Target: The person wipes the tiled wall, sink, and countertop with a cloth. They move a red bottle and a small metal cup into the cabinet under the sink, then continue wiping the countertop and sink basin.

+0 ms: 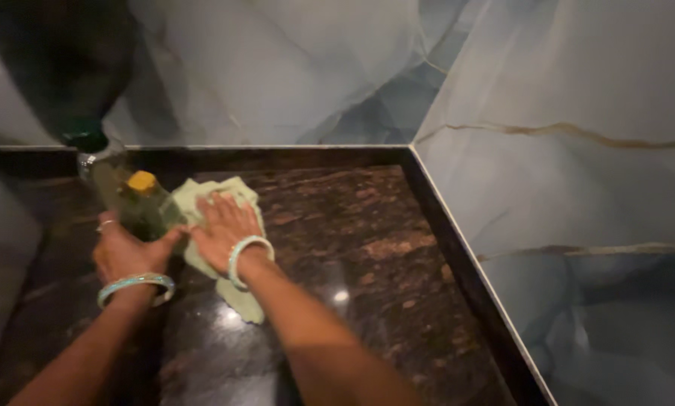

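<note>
While my right hand (224, 225) lies flat with fingers spread on a pale green cloth (221, 240), my left hand (127, 252) is wrapped around the lower part of a bottle (138, 203). Cloth is crumpled, sits on the dark brown speckled stone countertop (367, 271), part of it sticks out past my wrist toward me, the far edge bunches up beyond my fingertips. Right palm presses straight down on it, nothing pinched.

Bottle stands upright just left of the cloth, touching or nearly touching its edge, can't tell which. Olive-dark body, yellow cap (142, 181). Left thumb points toward the right hand, the two hands almost meet. Ring on a left finger, pale turquoise bangle (136, 284) on the left wrist, a lighter bangle (247, 256) on the right.

Behind the bottle stands a second container with a dark green top (87, 140), blurred. Countertop runs into a corner of grey-blue marbled wall panels (563, 150) with rust-coloured veins. Something white (3, 248) at the left frame edge, can't tell what
</note>
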